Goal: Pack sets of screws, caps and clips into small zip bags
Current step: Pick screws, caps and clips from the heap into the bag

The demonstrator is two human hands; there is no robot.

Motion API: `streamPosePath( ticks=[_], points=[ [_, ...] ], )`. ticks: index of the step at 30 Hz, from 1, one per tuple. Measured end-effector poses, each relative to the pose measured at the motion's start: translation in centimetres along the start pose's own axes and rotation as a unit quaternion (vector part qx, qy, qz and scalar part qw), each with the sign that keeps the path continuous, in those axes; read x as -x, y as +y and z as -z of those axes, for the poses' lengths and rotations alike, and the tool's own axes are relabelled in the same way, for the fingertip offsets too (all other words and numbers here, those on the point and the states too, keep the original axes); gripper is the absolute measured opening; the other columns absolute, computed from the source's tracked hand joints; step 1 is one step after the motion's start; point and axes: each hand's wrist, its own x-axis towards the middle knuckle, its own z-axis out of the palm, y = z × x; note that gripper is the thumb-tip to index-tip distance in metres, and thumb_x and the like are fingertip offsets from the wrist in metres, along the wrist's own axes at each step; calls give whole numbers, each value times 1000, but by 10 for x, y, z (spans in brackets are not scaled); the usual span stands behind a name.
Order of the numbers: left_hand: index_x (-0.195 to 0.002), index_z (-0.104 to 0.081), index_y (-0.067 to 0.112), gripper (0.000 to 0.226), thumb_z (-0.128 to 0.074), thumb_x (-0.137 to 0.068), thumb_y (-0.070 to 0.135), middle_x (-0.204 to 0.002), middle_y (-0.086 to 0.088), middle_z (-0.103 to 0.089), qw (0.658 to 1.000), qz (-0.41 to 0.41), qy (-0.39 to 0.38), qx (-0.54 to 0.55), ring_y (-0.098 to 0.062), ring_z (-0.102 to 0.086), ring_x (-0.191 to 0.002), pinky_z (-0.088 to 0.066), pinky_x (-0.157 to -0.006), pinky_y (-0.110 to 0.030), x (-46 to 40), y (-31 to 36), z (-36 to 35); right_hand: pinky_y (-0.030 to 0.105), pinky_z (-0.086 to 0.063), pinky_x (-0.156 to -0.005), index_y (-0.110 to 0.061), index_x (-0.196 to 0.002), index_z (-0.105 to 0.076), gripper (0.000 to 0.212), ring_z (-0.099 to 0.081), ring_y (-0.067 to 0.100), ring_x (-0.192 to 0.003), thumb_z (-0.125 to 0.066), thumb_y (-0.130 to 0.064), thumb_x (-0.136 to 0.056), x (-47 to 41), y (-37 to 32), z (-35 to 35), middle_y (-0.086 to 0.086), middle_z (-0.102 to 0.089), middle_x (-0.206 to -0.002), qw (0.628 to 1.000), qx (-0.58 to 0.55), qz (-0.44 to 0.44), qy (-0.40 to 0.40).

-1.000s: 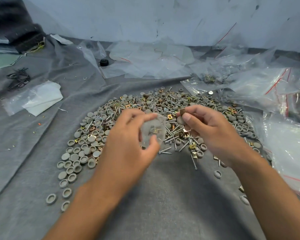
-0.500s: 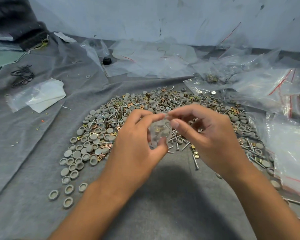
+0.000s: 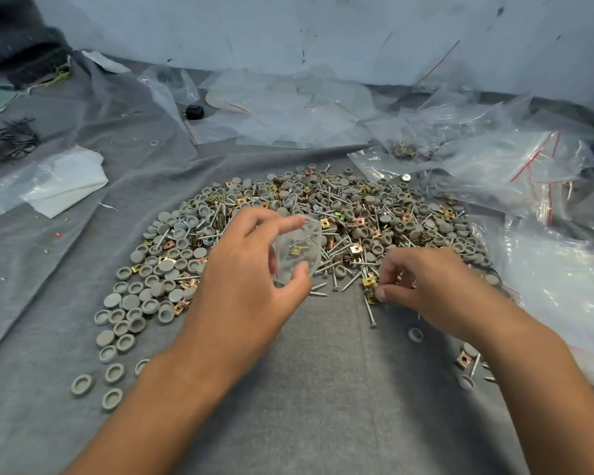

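Left hand (image 3: 251,279): I've got the small zip bag (image 3: 297,250) pinched between thumb and fingers, held up above the heap, mouth at the top.
Bag contents: a brass clip (image 3: 300,250) and screws show through the plastic.
Right hand (image 3: 426,289): down at the near edge of the pile, fingertips (image 3: 381,296) closed on a brass clip (image 3: 371,296).
Pile (image 3: 323,214): grey caps, screws and clips spread just beyond both my hands on the grey cloth (image 3: 306,389).
Loose caps (image 3: 124,323): scattered left of my left wrist.
Spare bags (image 3: 528,166): heaped beyond my right hand.
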Motion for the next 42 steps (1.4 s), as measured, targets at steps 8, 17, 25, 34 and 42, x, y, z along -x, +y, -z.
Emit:
streamPosePath(
  ticks=[8, 17, 25, 34, 42],
  points=[
    [-133, -64, 21, 50, -74, -84, 25, -108, 16, -51, 1000, 2, -18, -2, 4, -51, -85, -36, -85, 0, 0, 3, 1, 17, -49, -64, -38, -98, -62, 18, -61, -3, -73, -75, -31, -89, -1, 2, -4, -17, -64, -80, 1000, -14, 9, 4],
    [-133, -64, 22, 50, -73, -84, 26, -107, 15, -51, 1000, 5, -22, -1, 3, -51, -82, -37, -83, -1, 0, 3, 2, 29, -55, -75, -36, -94, -64, 5, -57, 0, -78, -69, -36, -93, -1, -2, -6, -15, -61, -88, 999, 45, 9, -13],
    [-134, -63, 22, 50, -73, -85, 24, -111, 16, -52, 999, 0, -33, -4, 7, -50, -85, -36, -86, -2, 1, 4, -1, 5, -35, -72, -44, -93, -54, 6, -48, -11, -90, -50, -42, -96, 3, -30, 7, -24, -50, -97, 977, -117, 102, 149],
    [-133, -64, 24, 52, -78, -83, 21, -114, 15, -53, 999, 1, -38, -2, 7, -51, -88, -38, -84, -4, 1, 2, -2, 8, -39, -72, -16, -99, -70, 9, -54, 1, -77, -74, -18, -92, 3, -67, -9, -11, -57, -91, 917, -167, 241, 269],
    [-132, -64, 21, 51, -78, -83, 21, -113, 14, -53, 999, 2, -33, -1, 4, -53, -84, -38, -82, -1, 0, -2, -1, 14, -51, -69, -19, -100, -71, 13, -67, 3, -81, -75, -24, -89, 4, -55, 4, -13, -69, -91, 900, -225, 216, 305]
  ],
)
